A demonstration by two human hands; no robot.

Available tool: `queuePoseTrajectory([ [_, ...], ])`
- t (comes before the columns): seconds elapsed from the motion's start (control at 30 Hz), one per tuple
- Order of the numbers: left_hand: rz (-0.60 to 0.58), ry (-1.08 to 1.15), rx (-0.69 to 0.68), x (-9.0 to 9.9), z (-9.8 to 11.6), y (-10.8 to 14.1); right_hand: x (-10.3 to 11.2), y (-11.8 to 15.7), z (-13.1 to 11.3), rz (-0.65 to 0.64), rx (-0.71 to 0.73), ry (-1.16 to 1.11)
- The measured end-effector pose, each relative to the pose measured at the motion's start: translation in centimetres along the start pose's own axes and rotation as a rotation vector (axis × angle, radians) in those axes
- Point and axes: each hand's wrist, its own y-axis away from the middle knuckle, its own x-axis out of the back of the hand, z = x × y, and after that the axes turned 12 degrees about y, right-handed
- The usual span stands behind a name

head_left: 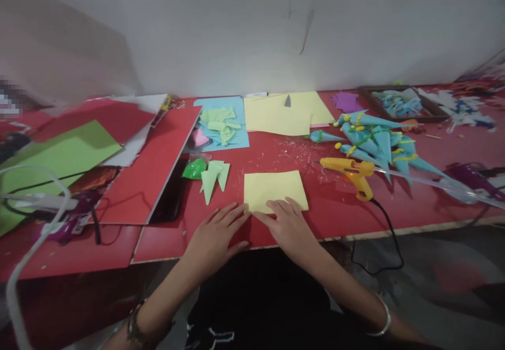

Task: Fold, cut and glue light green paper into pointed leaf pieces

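Observation:
A pale yellow sheet [272, 187], seemingly paper or foam, lies flat on the red table in front of me. My right hand [286, 221] rests palm down on its lower edge, fingers spread. Beside it, my left hand [223, 226] lies on the table with fingers stretched out, its fingertips at the sheet's lower left corner. Both hands are open and grip nothing. Just left of the sheet are light green cone-like pieces [213, 176] and a bright green shiny item [194, 168]. To the right lies a yellow glue gun [351, 168] with a black cord.
Blue cone shapes with yellow and green trim [371, 140] are piled behind the glue gun. Larger yellow sheets [276, 113] and green cutouts on a blue sheet [221, 126] lie at the back. A red board [145, 176] leans at left. A tray [434, 111] holds scraps.

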Motion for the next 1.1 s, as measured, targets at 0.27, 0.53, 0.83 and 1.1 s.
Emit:
queuePoseTrajectory([
  [0.27, 0.018, -0.032, -0.017, 0.8, -0.1, -0.2, 0.5, 0.6, -0.6, -0.026, -0.019, -0.042],
  [0.53, -0.036, -0.110, -0.085, 2.2, -0.1, -0.7, 1.9, 1.7, 1.4, -0.098, -0.101, 0.027],
  [0.83, -0.040, -0.083, -0.073, 1.8, -0.4, -0.5, 3.3, 2.9, 3.8, -0.193, -0.181, 0.063],
  [1.1, -0.043, 0.015, -0.035, 1.8, -0.7, -0.3, 4.2, 3.6, 5.0, -0.331, -0.254, 0.088],
])
